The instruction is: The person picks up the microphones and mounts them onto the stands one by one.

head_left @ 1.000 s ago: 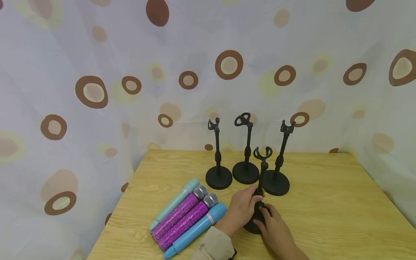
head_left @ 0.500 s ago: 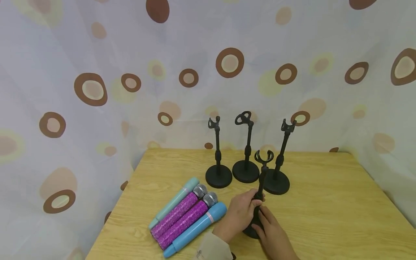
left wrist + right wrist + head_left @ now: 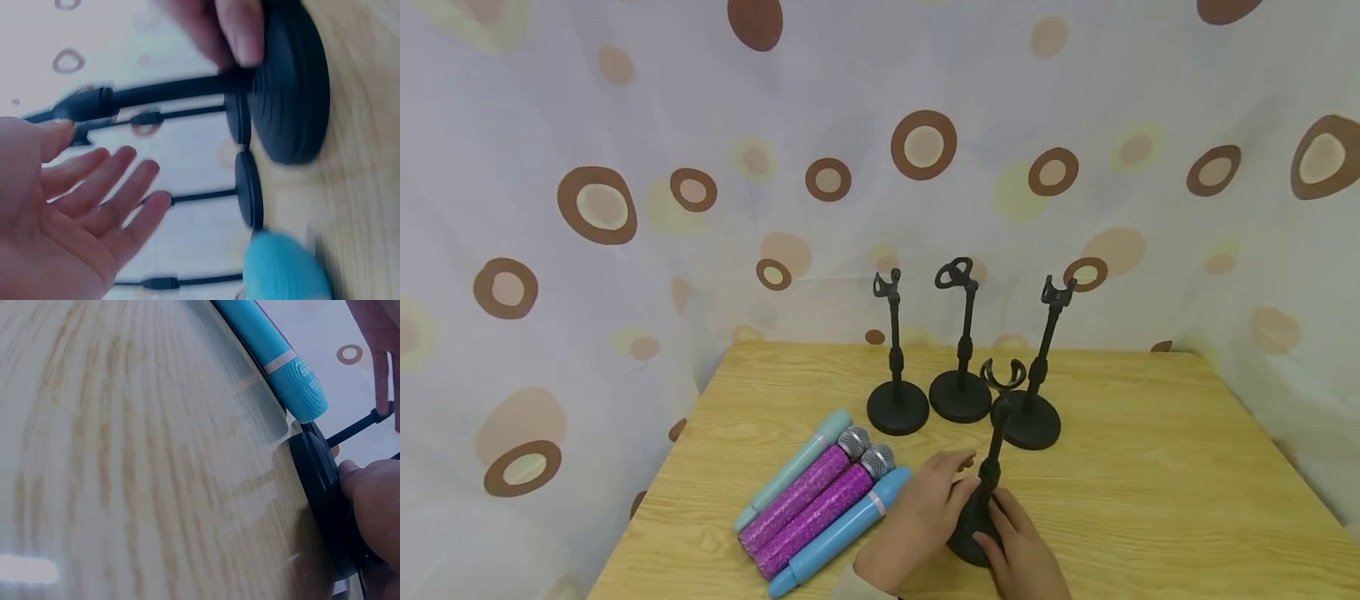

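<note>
The right hand [image 3: 1026, 546] had a snug grip on the near stand [image 3: 991, 475], with its thumb on the round foot and its fingers by the bottom of the pole. The left hand [image 3: 917, 508] had a wide, loose grip. Its fingers were spread beside the pole and held nothing. Its thumb was right by the fat bump on the pole, but it was hard to tell if they touched. The near stand was between the two hands, on the side of the bench [image 3: 1187, 483] close to the person. It was hard to tell if the whole foot lay flat.

Only one hand held the stand, down low, so the tall top could wobble or tip if that hand twisted. If the left hand swung out, it could bump the blue microphone [image 3: 842, 537] beside it and make it roll. If the stand got pushed back too far, it could knock into the back right stand [image 3: 1037, 371].

The near stand was all black, with a thick foot, a thin pole and a curvy clip [image 3: 1002, 387] on top like a letter U. In the head view the pole slanted a bit to the right.

Farther out, two sparkly purple microphones [image 3: 793, 500] and a pale green microphone [image 3: 793, 471] lay in a row with the blue one. The back left stand [image 3: 896, 362] and the back middle stand [image 3: 966, 350] stood near a spotty cloth [image 3: 850, 83].
</note>
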The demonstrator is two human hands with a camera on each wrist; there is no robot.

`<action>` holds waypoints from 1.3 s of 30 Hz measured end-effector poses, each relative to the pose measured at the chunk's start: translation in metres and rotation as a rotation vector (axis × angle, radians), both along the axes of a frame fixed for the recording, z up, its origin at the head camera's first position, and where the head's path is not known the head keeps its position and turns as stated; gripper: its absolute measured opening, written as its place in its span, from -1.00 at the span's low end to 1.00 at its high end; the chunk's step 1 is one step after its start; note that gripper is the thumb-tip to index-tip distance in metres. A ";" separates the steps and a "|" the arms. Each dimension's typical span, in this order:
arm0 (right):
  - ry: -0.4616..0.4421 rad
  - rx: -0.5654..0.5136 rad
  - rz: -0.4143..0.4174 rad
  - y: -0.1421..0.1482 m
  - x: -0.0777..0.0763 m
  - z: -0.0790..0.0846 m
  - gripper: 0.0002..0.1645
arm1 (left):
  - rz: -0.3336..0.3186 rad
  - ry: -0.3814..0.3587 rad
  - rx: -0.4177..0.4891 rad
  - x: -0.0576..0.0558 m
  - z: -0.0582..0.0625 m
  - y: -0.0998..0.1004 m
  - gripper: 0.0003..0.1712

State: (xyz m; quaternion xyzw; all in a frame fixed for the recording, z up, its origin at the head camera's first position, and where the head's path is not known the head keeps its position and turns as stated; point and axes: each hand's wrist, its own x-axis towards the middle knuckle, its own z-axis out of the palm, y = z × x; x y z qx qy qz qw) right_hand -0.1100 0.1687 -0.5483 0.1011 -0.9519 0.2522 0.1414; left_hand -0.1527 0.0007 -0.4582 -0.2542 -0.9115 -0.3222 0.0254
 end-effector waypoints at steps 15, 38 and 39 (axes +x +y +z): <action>0.005 0.069 -0.011 -0.003 -0.008 0.010 -0.38 | 0.325 0.147 -0.175 0.016 -0.021 -0.080 -0.75; -0.034 0.065 -0.025 -0.009 -0.009 0.002 -0.38 | 0.258 0.021 -0.192 0.030 -0.045 -0.083 -0.52; -0.033 0.063 -0.027 -0.009 -0.009 0.001 -0.38 | 0.254 0.025 -0.169 0.030 -0.042 -0.083 -0.53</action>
